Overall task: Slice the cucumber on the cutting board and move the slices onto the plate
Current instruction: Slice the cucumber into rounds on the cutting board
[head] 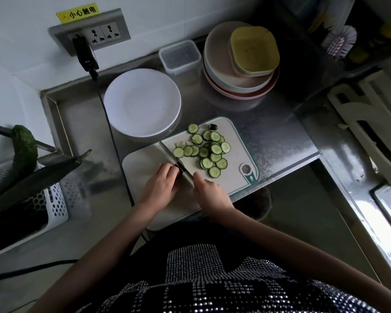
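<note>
- At the far left a whole cucumber [25, 150] leaned out of a white perforated basket [54, 206], well apart from the work.
- The white plate [142, 102] sat bare just beyond the cutting board's [142, 163] far left corner; no slice had reached it yet.
- The left hand [161, 186] curled its fingers over the last dark stub of cucumber [178, 171], pinning it to the board right against the blade. So little showed that I could not tell how much was left to cut.
- The knife [174, 159] ran diagonally across the board, its edge down at the stub.
- The right hand [209, 193] was wrapped closed around the knife's handle, which it hid completely.
- To do these final cuts well, I judged the fingertips should tuck back with the knuckles guiding the blade, and the strokes should be short and straight; the stub was small enough to roll or slip.
- The slices [209, 150] lay in a loose overlapping pile right of the blade, with the cut-off end piece [212, 126] near the far edge.
- Stacked plates [239, 62] stood beyond, on the counter.
</note>
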`<state>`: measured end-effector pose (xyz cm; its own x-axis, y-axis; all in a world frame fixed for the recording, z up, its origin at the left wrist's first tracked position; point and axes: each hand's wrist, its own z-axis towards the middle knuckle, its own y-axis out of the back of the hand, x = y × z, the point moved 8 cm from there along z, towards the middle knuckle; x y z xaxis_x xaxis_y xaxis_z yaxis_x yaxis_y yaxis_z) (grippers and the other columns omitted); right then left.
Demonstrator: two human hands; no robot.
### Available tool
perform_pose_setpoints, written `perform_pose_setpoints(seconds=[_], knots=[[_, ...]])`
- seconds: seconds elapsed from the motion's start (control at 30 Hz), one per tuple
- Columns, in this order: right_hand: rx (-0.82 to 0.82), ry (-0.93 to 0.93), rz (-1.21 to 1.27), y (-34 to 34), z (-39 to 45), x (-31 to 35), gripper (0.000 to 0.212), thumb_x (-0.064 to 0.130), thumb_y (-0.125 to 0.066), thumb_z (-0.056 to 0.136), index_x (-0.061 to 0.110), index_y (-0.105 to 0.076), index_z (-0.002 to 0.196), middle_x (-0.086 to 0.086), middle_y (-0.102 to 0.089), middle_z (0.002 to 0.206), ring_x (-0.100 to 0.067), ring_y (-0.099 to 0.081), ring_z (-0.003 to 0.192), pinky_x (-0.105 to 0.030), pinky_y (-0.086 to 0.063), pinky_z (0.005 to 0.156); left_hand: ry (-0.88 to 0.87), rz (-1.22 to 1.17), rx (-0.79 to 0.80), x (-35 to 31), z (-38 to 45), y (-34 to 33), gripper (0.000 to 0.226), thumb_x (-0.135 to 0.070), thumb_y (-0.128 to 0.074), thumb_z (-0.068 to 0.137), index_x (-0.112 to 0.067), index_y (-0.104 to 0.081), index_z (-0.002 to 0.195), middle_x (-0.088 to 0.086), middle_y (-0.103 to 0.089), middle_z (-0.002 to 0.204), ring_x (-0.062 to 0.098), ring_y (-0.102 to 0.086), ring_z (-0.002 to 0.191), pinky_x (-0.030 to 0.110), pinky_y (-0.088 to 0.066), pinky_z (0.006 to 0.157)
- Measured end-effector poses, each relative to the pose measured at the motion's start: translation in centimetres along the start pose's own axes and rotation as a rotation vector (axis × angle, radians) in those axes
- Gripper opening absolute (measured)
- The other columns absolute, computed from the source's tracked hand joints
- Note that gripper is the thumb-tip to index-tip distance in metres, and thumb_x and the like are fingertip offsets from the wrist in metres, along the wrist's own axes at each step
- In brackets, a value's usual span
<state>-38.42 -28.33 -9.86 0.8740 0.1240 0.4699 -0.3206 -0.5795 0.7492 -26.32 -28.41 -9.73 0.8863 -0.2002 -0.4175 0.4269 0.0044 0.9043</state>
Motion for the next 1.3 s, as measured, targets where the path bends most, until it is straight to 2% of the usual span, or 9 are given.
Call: perform_pose_setpoints(seconds=[0.13,0.3,0.43,0.53,0.73,0.9,1.0,1.13,1.3], knots=[[-0.101,0.024,0.094,2.0,-1.1,0.7,0.008,0.014,-0.039,0.094,0.008,-0.037,0.099,-0.022,-0.055,0.077,-0.044,-0.053,0.07,-0.039,-0.035,0.055,0.014,-0.001,-0.038,0.3,0.1,0.0,0.038,-0.001,-0.077,0.062,0.0,-0.057,0.094,0.017,-0.055,0.092,0.026,-0.042,0.088,0.038,-0.053,0.052],[-0.09,0.054,0.08,2.0,-1.2,1.3,0.004,0.013,-0.038,0.094,0.01,-0.036,0.095,-0.021,-0.055,0.076,-0.046,-0.053,0.067,-0.039,-0.035,0.053,-0.017,-0.016,-0.078,0.1,0.1,0.3,0.035,0.001,-0.075,0.064,0.001,-0.056,0.093,0.018,-0.055,0.09,0.027,-0.043,0.088,0.037,-0.054,0.054],[-0.07,0.073,0.041,1.3,-1.1,1.2,0.005,0.013,-0.038,0.093,0.011,-0.035,0.096,-0.02,-0.056,0.078,-0.044,-0.052,0.066,-0.038,-0.034,0.052,-0.029,-0.013,-0.075,0.2,0.1,0.3,0.025,-0.019,-0.049,0.079,-0.005,-0.05,0.1,0.017,-0.054,0.093,0.027,-0.043,0.092,0.037,-0.054,0.057],[-0.051,0.085,-0.003,0.9,-0.9,1.1,0.006,0.014,-0.037,0.093,0.011,-0.035,0.098,-0.018,-0.056,0.078,-0.042,-0.054,0.066,-0.035,-0.032,0.051,-0.016,-0.005,-0.077,0.2,0.1,0.3,0.028,-0.025,-0.043,0.079,-0.008,-0.047,0.101,0.016,-0.054,0.092,0.026,-0.043,0.092,0.036,-0.053,0.057],[-0.032,0.079,-0.034,0.5,-0.9,1.3,0.009,0.014,-0.036,0.094,0.01,-0.036,0.103,-0.018,-0.057,0.084,-0.042,-0.055,0.07,-0.036,-0.035,0.053,0.017,-0.02,-0.073,0.4,-0.1,0.5,0.042,-0.002,-0.079,0.063,0.001,-0.056,0.097,0.02,-0.056,0.09,0.027,-0.041,0.091,0.038,-0.054,0.054],[-0.025,0.082,-0.046,0.5,-0.8,1.5,0.012,0.014,-0.036,0.095,0.009,-0.036,0.105,-0.019,-0.057,0.086,-0.043,-0.056,0.072,-0.038,-0.035,0.055,0.028,-0.027,-0.056,0.8,-0.2,0.2,0.062,-0.002,-0.083,0.054,-0.005,-0.044,0.101,0.022,-0.057,0.093,0.029,-0.044,0.092,0.042,-0.056,0.053],[-0.022,0.091,-0.042,0.5,-0.8,1.7,0.01,0.014,-0.036,0.095,0.01,-0.036,0.104,-0.017,-0.055,0.084,-0.042,-0.057,0.071,-0.039,-0.038,0.056,0.049,-0.027,-0.05,0.9,-0.2,0.1,0.062,-0.003,-0.086,0.05,-0.003,-0.049,0.099,0.021,-0.056,0.092,0.034,-0.052,0.089,0.042,-0.056,0.053],[-0.023,0.095,-0.043,0.6,-0.7,1.8,0.012,0.013,-0.036,0.094,0.009,-0.037,0.106,-0.018,-0.056,0.086,-0.043,-0.057,0.072,-0.038,-0.036,0.056,0.061,-0.005,-0.073,1.0,-0.3,0.0,0.063,-0.002,-0.087,0.049,-0.002,-0.049,0.1,0.021,-0.057,0.093,0.027,-0.041,0.092,0.04,-0.055,0.056],[-0.005,0.1,-0.065,0.6,-0.8,2.1,0.013,0.011,-0.035,0.094,0.009,-0.037,0.106,-0.018,-0.055,0.089,-0.043,-0.057,0.075,-0.037,-0.034,0.056,0.097,0.022,-0.069,1.4,-0.3,-0.4,0.059,-0.003,-0.087,0.047,0.0,-0.055,0.096,0.018,-0.057,0.093,0.028,-0.046,0.091,0.037,-0.055,0.059]])
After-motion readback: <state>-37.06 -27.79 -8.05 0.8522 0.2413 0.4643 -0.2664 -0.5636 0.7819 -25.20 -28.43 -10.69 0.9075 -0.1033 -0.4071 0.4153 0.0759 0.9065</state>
